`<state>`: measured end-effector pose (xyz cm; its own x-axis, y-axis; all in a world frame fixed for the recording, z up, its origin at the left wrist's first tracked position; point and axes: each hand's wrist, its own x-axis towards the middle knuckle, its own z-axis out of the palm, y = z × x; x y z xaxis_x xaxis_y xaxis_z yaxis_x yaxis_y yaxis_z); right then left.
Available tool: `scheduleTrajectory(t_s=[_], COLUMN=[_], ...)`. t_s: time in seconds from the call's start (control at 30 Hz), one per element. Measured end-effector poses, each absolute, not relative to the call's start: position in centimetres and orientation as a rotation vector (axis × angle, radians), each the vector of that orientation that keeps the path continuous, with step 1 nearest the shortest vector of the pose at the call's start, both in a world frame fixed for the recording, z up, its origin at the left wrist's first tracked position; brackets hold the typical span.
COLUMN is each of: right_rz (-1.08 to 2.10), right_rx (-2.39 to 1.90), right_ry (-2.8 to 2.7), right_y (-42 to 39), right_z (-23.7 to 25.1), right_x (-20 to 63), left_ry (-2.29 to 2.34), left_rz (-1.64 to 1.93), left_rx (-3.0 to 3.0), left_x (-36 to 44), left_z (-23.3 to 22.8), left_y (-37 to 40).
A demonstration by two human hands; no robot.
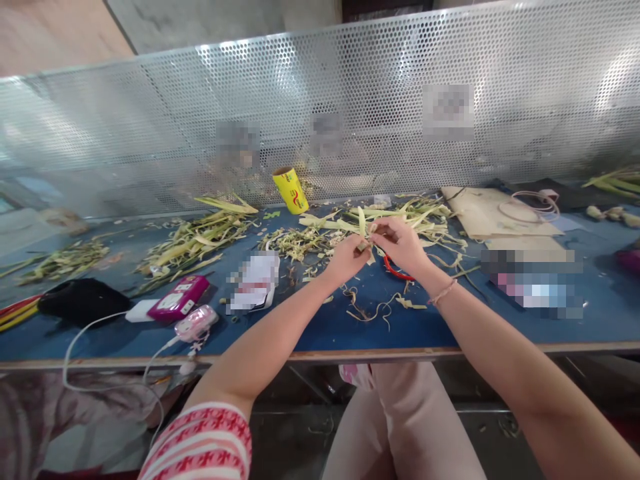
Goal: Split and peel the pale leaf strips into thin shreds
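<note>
Far left on blue tabletop: black pouch, white charger, magenta phone, pink gadget. Behind them, heap of green leaf strips. Yellow roll tilted near mesh wall. Mid-table, left hand, fingers pinched on pale leaf strip. Right hand just beside, fingers clamped on same strip, held above tabletop. Red ring beneath right hand. Brown paper further right.

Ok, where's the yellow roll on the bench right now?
In the head view the yellow roll stands tilted at the back of the blue table, against the perforated metal screen, left of centre, beyond both hands.
</note>
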<state>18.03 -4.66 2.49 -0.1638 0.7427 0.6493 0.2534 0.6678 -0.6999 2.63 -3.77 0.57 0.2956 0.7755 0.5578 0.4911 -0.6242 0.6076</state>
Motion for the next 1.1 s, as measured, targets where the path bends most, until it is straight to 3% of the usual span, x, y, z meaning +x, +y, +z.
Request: scheduleTrajectory(t_s=[0.43,0.63,0.93,1.1], right_rz=[0.676,0.463,0.509,0.525], right_rx=[-0.736,-0.978,-1.176,-1.072], right_ry=[-1.847,-1.767,-1.811,-1.799], right_y=[-4.6,-3.4,-3.6,-3.6], right_z=[2.1,1.5,2.0,2.0], right_x=[17.9,17.9,17.7,17.7], left_ry=[0.89,1.088,1.017,1.057], left_rz=[1.123,1.164,1.176,1.128], left_rx=[1.679,1.834,2.291,2.192], left_x=[3.1,3.0,2.8,3.0], left_z=[0.3,0.2,0.9,1.1], left_y=[-4.0,-4.0,-4.6,-4.9])
